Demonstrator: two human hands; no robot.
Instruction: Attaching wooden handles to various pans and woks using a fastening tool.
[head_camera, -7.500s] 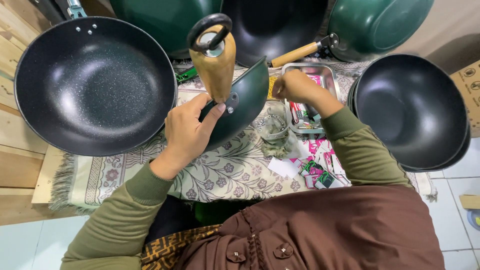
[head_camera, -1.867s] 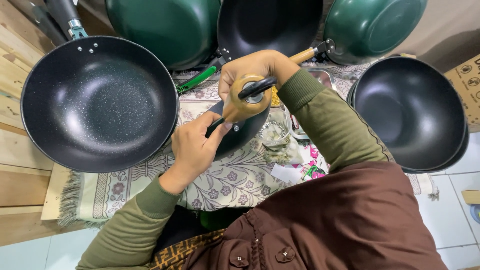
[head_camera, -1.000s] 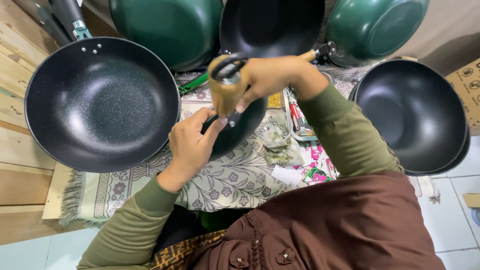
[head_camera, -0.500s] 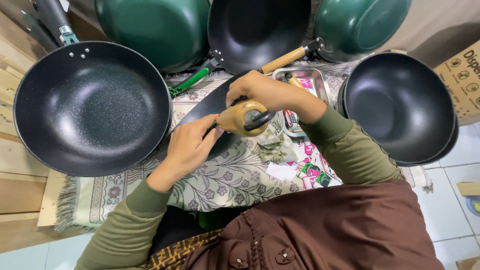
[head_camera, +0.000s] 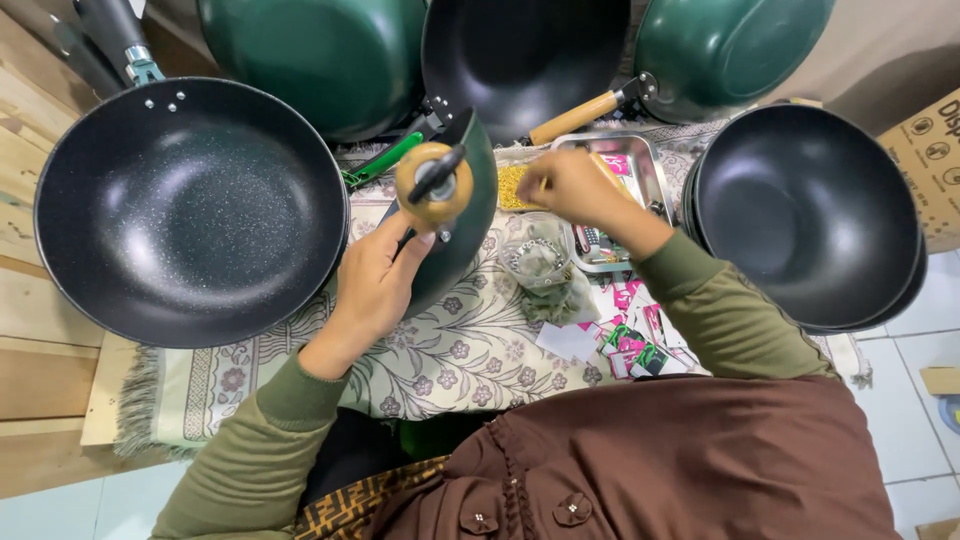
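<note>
Left hand (head_camera: 375, 285) grip wraps the green pan (head_camera: 455, 235), held on edge with its wooden handle (head_camera: 432, 185) axis end-on toward the camera; right hand (head_camera: 580, 190) grip pinched narrow over the steel tray (head_camera: 645, 170), just right of the handle, contents unclear.

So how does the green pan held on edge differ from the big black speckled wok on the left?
The green pan with the wooden handle stands on edge, steadied by the left hand; the big black speckled wok lies flat, untouched. The pan looks smaller than the wok. The pan's handle is wood; the wok's is dark. Both are round cookware.
</note>
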